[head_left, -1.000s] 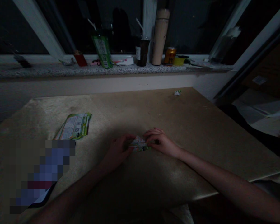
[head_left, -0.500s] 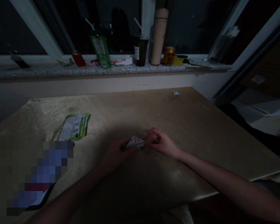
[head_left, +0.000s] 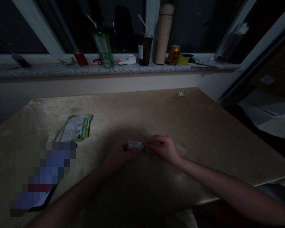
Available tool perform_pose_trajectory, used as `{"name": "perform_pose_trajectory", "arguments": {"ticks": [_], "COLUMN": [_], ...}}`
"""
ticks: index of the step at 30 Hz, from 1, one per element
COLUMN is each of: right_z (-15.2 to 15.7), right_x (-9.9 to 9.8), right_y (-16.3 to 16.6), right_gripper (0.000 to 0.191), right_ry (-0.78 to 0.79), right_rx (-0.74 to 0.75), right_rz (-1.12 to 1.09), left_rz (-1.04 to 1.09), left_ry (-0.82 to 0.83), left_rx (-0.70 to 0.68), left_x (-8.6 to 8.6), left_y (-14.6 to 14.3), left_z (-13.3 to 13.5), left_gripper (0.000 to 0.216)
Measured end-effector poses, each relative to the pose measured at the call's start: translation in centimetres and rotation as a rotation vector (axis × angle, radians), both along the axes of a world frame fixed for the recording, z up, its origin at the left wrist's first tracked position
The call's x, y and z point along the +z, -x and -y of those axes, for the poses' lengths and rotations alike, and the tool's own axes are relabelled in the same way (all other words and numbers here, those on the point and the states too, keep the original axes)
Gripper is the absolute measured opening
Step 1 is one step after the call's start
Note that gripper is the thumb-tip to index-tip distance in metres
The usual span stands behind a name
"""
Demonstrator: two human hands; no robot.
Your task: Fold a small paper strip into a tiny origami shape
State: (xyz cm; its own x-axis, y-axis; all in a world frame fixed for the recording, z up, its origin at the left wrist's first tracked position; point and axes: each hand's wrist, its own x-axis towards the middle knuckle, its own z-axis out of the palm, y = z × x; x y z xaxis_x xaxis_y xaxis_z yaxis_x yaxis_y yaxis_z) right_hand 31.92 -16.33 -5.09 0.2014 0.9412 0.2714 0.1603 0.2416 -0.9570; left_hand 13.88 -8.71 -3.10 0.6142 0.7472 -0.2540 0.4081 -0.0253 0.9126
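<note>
White packet (head_left: pixel 134 144), long axis rightward

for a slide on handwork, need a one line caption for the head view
Left hand holds a folded paper, right hand at its edge, at a table before a cluttered windowsill.

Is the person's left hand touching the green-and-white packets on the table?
No, the left hand holds the small folded wrapper, and bare table shows between that hand and the green-and-white packets.
</note>
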Motion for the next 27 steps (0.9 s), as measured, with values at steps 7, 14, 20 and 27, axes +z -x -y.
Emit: {"name": "perform_pose_trajectory", "arguments": {"ticks": [7,14,20,27], "right_z": [0.0,-0.1,-0.3,0.0], "right_x": [-0.7,-1.0,-0.8,-0.2], "right_y": [0.2,0.3,-0.2,-1.5], "right_gripper": [0.02,0.015,0.014,0.018], "right_ry": [0.053,0.167,0.05,-0.203], "right_rx": [-0.035,-0.01,0.091,0.146], "right_rz": [-0.15,-0.313,-0.169,0.578], "left_rz": [-0.009,-0.017,0.011,-0.039], "left_ry": [-0.03,-0.064,-0.097,-0.143], "left_rx": [0.068,0.085,0.099,0.056], "left_x": [0.0,-0.7,-0.8,-0.7], "left_y": [-0.1,0.0,0.1,0.2], "left_z": [0.4,0.6,0.8,0.9], "left_gripper": [0.029,0.028,0.029,0.029]}}
